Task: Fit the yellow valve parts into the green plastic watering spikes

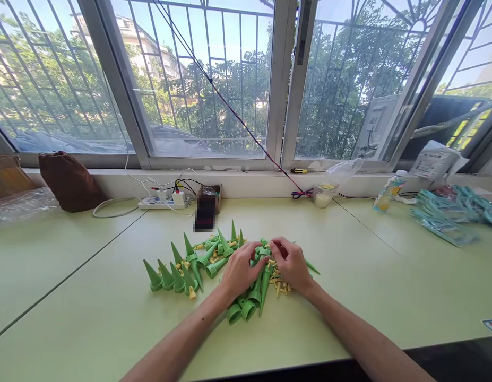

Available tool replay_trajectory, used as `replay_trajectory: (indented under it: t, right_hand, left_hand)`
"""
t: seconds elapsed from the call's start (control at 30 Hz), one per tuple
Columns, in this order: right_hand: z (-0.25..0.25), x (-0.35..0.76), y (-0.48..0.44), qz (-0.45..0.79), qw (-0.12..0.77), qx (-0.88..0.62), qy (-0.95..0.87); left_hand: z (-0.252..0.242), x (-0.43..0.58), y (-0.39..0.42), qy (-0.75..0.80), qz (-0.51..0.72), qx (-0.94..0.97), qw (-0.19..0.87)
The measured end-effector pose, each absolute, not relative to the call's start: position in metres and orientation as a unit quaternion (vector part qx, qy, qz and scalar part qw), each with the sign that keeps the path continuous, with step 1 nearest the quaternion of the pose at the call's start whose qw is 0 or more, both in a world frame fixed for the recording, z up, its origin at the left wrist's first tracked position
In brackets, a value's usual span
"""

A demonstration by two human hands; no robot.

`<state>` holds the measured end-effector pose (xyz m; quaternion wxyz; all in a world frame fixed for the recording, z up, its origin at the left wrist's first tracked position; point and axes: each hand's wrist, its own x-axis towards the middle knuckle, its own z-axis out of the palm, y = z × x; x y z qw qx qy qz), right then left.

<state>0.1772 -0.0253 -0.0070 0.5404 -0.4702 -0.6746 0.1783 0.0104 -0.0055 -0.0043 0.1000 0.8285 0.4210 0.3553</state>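
A heap of green cone-shaped plastic spikes (198,262) lies on the pale green table (90,307), mixed with small yellow plastic fittings (279,286). Several spikes stand upright at the heap's left. My left hand (240,270) rests on the heap with its fingers curled around a green piece. My right hand (291,264) is beside it, fingers pinched at the same green piece (264,250) between both hands. More spikes (246,305) lie under my wrists.
A brown pouch (68,180) sits at the back left. A power strip (162,201) with cables and a small dark box (208,204) lie by the window sill. A plastic cup (323,193), a bottle (387,193) and teal packets (448,220) are at the right.
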Motion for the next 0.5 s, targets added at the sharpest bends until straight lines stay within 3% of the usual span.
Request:
replay_trajectory:
  t: [0.2,0.5]
  right_hand:
    - [-0.0054,0.1775,-0.0260,0.166,0.555,-0.482,-0.658]
    - [-0.0037,0.1766,-0.0265,0.165,0.551,-0.480,-0.663]
  left_hand:
    - [-0.0006,0.0111,-0.0089,0.434,0.288,0.845,0.123]
    - [0.0005,0.0102,-0.0090,0.416,0.280,0.854,0.138]
